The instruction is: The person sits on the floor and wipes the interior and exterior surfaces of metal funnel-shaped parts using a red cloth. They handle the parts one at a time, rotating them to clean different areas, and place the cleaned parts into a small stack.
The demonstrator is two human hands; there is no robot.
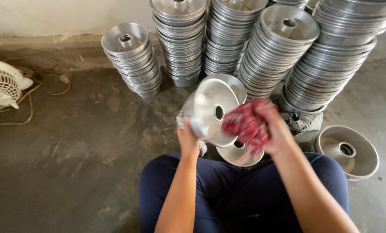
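Note:
My left hand (188, 139) holds a shiny metal ring pan (210, 110) tilted on its side, its open face and centre tube turned toward my right. My right hand (274, 127) is closed on a crumpled red cloth (244, 125), which presses against the pan's rim and looks blurred. Another ring pan (237, 154) lies flat just below the cloth, between my knees. A further pan (232, 84) stands behind the held one.
Several tall stacks of ring pans (279, 47) line the wall ahead, with a lower stack (132, 58) to the left. A single pan (348, 151) lies by my right knee. A white fan (3, 86) and cord sit far left. A checked cloth (303, 121) lies under the stacks.

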